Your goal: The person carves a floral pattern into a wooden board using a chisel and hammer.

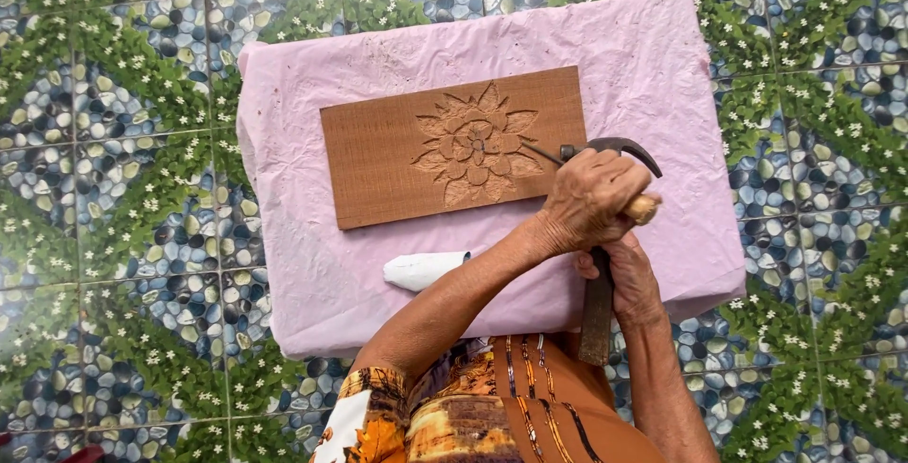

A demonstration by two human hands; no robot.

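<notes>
The left hand [591, 200] was closed tight around the pale wooden handle of a dark metal claw hammer [613, 149], its head just beside the right edge of a rectangular brown wooden board [378, 156] carved with a flower. That board lay flat on a pink cloth-covered desk [653, 56], a white rolled cloth [424, 269] near its lower edge. The right hand [632, 279], below the left, wrapped its fingers around a long dark wooden tool [597, 316].
</notes>
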